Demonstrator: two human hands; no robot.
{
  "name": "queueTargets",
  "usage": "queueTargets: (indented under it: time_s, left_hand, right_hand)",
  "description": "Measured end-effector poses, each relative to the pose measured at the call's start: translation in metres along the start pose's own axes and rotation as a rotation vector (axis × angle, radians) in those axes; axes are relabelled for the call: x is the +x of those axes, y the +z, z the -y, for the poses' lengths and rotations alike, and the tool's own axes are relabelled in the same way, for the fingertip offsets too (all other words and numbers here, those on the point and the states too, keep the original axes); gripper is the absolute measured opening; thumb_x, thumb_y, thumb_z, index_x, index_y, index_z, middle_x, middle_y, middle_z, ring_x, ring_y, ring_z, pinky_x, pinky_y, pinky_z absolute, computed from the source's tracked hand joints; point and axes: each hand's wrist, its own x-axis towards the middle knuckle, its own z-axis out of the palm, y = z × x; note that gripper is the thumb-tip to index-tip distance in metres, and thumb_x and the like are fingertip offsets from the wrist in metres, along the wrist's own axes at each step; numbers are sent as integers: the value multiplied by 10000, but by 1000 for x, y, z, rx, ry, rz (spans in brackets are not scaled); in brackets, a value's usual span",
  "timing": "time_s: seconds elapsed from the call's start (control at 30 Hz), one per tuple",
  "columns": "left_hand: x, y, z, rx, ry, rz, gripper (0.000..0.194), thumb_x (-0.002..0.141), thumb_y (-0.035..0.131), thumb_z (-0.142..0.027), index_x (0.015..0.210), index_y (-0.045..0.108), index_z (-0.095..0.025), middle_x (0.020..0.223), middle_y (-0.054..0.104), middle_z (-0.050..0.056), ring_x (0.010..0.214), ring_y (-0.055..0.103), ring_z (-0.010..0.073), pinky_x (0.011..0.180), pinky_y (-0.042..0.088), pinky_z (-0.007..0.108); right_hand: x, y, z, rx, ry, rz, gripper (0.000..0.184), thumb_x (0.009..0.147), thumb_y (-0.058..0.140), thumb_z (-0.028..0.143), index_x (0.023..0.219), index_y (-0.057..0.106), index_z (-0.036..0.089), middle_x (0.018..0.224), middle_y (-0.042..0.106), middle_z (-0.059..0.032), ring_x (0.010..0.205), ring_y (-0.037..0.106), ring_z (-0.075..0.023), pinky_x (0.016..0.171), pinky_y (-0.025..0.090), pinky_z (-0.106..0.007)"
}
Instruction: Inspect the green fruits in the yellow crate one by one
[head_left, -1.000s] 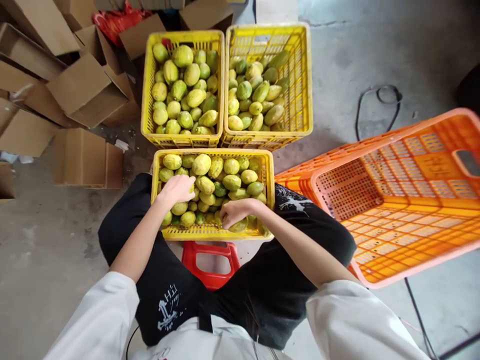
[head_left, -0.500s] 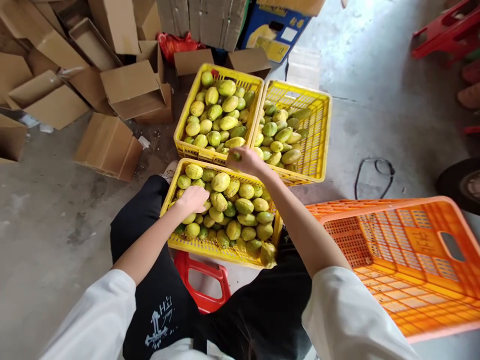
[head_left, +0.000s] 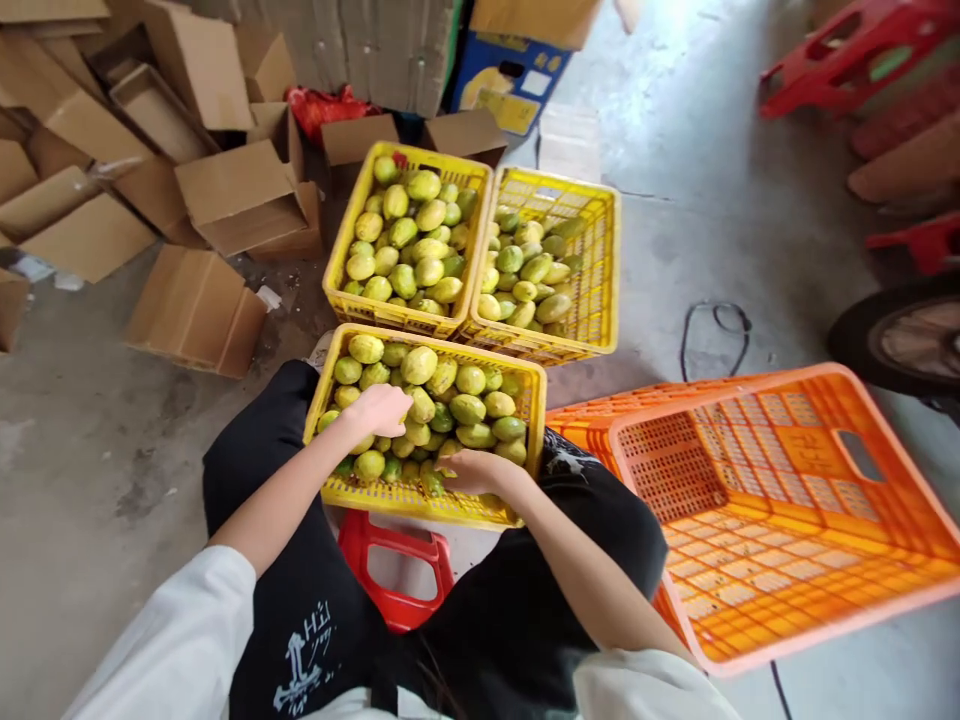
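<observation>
In the front yellow crate, many yellow-green oval fruits lie piled between my knees. My left hand is over the left part of the pile, its fingers curled downward; what they hold, if anything, is hidden. Near the crate's front side, my right hand reaches in among the fruits with thumb and fingers apart. Its fingertips are beside a greenish fruit, and I see nothing held in the hand.
Two yellow crates of the same fruit, one on the left and one on the right, stand beyond. At right are an orange crate, a wheel and a red stool. Cardboard boxes lie at left. Another red stool shows below.
My right hand has come back from the edge of the rear crates, where it held a green fruit, down into the front crate. My left hand stays curled over the pile. The view has shifted right.
</observation>
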Motion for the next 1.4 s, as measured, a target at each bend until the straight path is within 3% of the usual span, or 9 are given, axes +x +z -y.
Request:
queueTargets:
  time_s: [0.2, 0.4, 0.53, 0.63, 0.73, 0.83, 0.93, 1.23, 1.4]
  left_hand:
    - [50, -25, -35, 142, 47, 9, 254, 887, 633, -351, 1065, 718, -189, 1034, 759, 108, 993, 733, 283, 807, 532, 325]
    - [119, -135, -115, 197, 45, -486, 717, 934, 646, -412, 1522, 411, -76, 1531, 440, 293, 1422, 450, 435, 1135, 408, 551]
    - [116, -174, -123, 226, 111, -624, 844, 933, 641, -481, 1613, 285, -130, 1683, 215, 231, 1554, 163, 478, 1235, 133, 674]
    - [96, -147, -94, 291, 107, -556, 777, 942, 602, -445, 1607, 327, -152, 1708, 196, 200, 1572, 115, 452, 1258, 63, 646]
    - [74, -85, -43, 340, 7, -349, 774, 946, 577, -402, 1620, 302, -139, 1711, 195, 207, 1579, 134, 421, 1259, 76, 624]
    - [55, -18, 0, 285, -79, -53, 821, 957, 550, -419, 1644, 222, -114, 1704, 169, 253, 1549, 258, 409, 1223, 243, 565]
    - [47, 23, 11, 201, -121, 49, 1029, 925, 582, -574, 1654, 85, -45, 1682, -26, 352, 1423, 451, 461, 1094, 419, 496]
    - [77, 17, -13, 43, -275, -203, 790, 1024, 412, -543, 1601, 272, -22, 1553, 388, 327, 1342, 486, 435, 1093, 399, 487]
    - [105, 24, -2, -23, -262, -237, 739, 961, 592, -330, 1584, 301, -62, 1500, 437, 297, 1383, 419, 391, 1070, 444, 456]
  right_hand:
    - [-4, -11, -13, -93, 68, -485, 325, 968, 489, 206, 1170, 724, 111, 1149, 743, -211, 1109, 699, -347, 916, 523, -415]
    - [-27, -16, -27, -30, 187, -407, 324, 965, 514, 196, 1210, 712, 123, 1152, 753, -199, 1093, 724, -329, 882, 531, -384]
    - [-29, -20, -21, -18, 141, -405, 322, 972, 510, 189, 1207, 720, 123, 1169, 752, -203, 1115, 720, -338, 889, 529, -385]
    - [-27, -27, -15, -8, 73, -433, 318, 978, 517, 218, 1223, 710, 159, 1202, 745, -183, 1139, 705, -342, 898, 526, -384]
    - [-23, -29, -16, 11, 79, -431, 312, 970, 532, 222, 1224, 709, 184, 1231, 726, -182, 1174, 679, -354, 931, 519, -406]
    - [-15, -26, -25, 17, 140, -428, 341, 964, 536, 220, 1264, 689, 172, 1317, 661, -203, 1247, 613, -380, 959, 514, -460]
    - [-5, -24, -39, 17, 206, -423, 371, 963, 535, 220, 1304, 657, 144, 1379, 596, -231, 1299, 550, -402, 974, 502, -505]
    - [46, -31, -76, 70, 330, -588, 505, 1013, 502, 336, 1459, 467, 101, 1447, 514, -244, 1275, 550, -358, 998, 474, -407]
    - [86, -35, -87, 84, 397, -541, 727, 914, 673, 408, 1532, 391, 148, 1556, 373, -256, 1359, 437, -425, 1001, 473, -489]
